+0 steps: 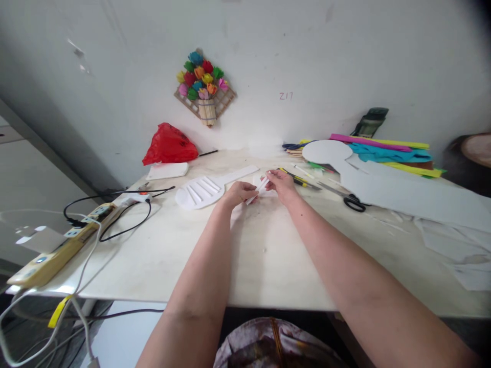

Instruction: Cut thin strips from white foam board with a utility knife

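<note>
White strip [262, 185], held aslant, lower part pinched by left fingers [248, 190], upper end by right fingers [273, 177]

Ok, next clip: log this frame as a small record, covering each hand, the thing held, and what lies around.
Left hand: holds the near end of a slim white strip
Right hand: holds the strip's far end
Strip: slanted between both hands
Left of hands: white paddle-shaped piece bearing several white bars
Right of hands: yellow-and-black tool, black-handled scissors, large white cutout
Table's left edge: power strip
Table's back: red bag
Wall: colorful flower ornament
</note>
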Demonstrator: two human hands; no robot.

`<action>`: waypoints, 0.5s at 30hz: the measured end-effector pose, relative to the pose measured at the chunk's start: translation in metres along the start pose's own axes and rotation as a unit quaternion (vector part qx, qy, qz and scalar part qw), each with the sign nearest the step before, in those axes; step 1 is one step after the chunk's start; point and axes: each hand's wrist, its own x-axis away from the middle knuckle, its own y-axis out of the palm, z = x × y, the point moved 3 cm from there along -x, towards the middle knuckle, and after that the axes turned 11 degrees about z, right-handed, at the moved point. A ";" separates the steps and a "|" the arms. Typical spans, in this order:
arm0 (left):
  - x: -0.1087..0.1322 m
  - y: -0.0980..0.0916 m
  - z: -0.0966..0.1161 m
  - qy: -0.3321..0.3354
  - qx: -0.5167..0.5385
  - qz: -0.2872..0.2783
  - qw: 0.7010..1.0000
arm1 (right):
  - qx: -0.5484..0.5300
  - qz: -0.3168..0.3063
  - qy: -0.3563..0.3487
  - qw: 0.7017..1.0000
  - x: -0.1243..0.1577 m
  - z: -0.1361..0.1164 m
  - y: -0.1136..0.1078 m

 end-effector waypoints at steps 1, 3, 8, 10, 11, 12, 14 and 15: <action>0.000 0.000 0.001 -0.004 0.001 0.006 1.000 | -0.001 -0.003 0.000 1.000 0.000 0.000 0.000; 0.001 -0.001 0.001 -0.020 0.008 0.028 0.999 | 0.001 -0.009 -0.004 1.000 -0.001 0.001 0.000; -0.002 -0.007 -0.001 -0.037 0.043 0.108 0.993 | 0.133 0.036 -0.056 0.989 -0.013 -0.002 -0.012; -0.004 -0.011 -0.003 -0.037 0.063 0.151 0.986 | 0.262 0.037 -0.117 0.957 -0.016 -0.005 -0.018; -0.004 -0.012 -0.004 -0.038 0.076 0.173 0.981 | 0.329 0.013 -0.158 0.931 -0.017 -0.007 -0.018; -0.005 -0.014 -0.005 -0.039 0.090 0.193 0.976 | 0.389 -0.025 -0.195 0.900 -0.015 -0.008 -0.018; -0.006 -0.015 -0.006 -0.038 0.121 0.224 0.966 | 0.489 -0.113 -0.244 0.830 -0.010 -0.006 -0.014; -0.007 -0.015 -0.007 -0.035 0.133 0.234 0.962 | 0.529 -0.152 -0.250 0.797 -0.007 -0.004 -0.012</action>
